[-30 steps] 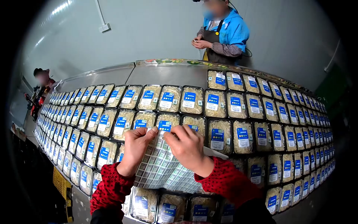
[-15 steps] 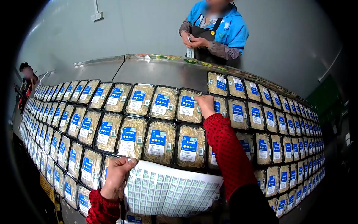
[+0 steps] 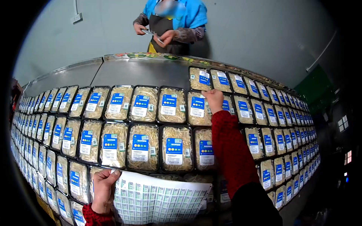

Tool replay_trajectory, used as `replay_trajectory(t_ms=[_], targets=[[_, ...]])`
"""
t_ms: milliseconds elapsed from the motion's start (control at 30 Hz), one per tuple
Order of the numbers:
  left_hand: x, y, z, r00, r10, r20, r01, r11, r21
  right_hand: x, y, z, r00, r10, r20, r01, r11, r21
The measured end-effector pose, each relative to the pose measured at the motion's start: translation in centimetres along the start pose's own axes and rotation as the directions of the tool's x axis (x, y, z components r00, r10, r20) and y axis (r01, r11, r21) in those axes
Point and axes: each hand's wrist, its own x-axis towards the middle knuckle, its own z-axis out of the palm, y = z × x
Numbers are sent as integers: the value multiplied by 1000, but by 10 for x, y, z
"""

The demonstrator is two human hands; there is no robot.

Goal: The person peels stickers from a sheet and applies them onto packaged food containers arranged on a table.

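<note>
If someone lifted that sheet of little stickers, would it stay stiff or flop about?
The sticker sheet would probably flop, since its surface already bends in the left hand's grip at one corner. It looks thin, so likely light for its size, and perhaps easy to crease.

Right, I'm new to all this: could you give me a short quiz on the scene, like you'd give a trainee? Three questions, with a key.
1. True or false: the left hand grips the sheet of small stickers near one of its corners.

2. Multiple choice: where is the right hand?
a) Flat on the wall
b) Over the packs with blue and white labels
c) Underneath the sheet

3. Fill in the blank: across the table stands a person in a dark apron and a bright ____ jacket.

Key: 1 true; 2 b; 3 blue.
</note>
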Motion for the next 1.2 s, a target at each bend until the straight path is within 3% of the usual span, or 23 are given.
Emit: replay_trajectory(t_ms=[33,200,267,300,400,467,500,533,600,733,800,833,867,933,967,1000,1067,1133,1200], targets=[[2,-4,1,1000,3,29,-3,1000,14,2,8,-6,991,119,62,-123,990,67],[4,-9,14,998,-6,59,3,998,63,0,34,10,987,160,18,-161,969,188],[3,-6,20,997,-41,71,36,997,68,3,46,21,995,39,-88,-57,974,-218],[4,-9,20,997,-35,66,31,998,58,-8,32,14,997,1,-77,-26,946,-322],[5,-12,23,996,1,92,-7,998,60,-9,2,-4,996,-66,63,92,715,-693],[1,-12,27,997,1,79,-7,997,72,15,4,-46,990,130,59,-55,728,-683],[1,-13,27,995,16,101,-23,998,60,40,56,-65,998,38,48,-18,935,-354],[1,-15,28,992,32,120,-38,998,46,47,61,-83,999,18,-47,-27,980,-196],[1,-16,33,993,-3,117,1,1000,17,66,87,-103,973,206,99,-213,975,68],[4,-18,43,994,2,108,-9,998,63,77,102,-100,953,264,149,-265,964,-14],[3,-16,52,995,-1,98,-7,997,80,82,120,-85,985,-5,172,35,985,-171],[1,-14,59,997,-8,71,1,995,102,75,107,-86,987,-48,153,105,917,-384],[1,-12,64,999,-16,47,10,992,126,72,93,-92,988,-41,150,96,920,-380],[1,-17,56,995,-32,98,22,995,100,74,83,-105,984,-95,149,169,743,-648],[-1,-16,58,997,-18,78,8,992,129,84,96,-124,992,-109,63,124,754,-645],[-2,-19,60,998,1,58,-10,989,148,96,102,-151,999,-3,39,24,846,-533],[1,-28,54,995,66,76,-78,983,165,110,135,-188,982,181,-54,-188,963,-195],[1,-31,59,994,65,90,-79,985,153,104,129,-207,936,351,25,-347,933,-94],[0,-31,68,995,49,88,-62,986,153,104,132,-207,935,352,48,-349,935,-58]])
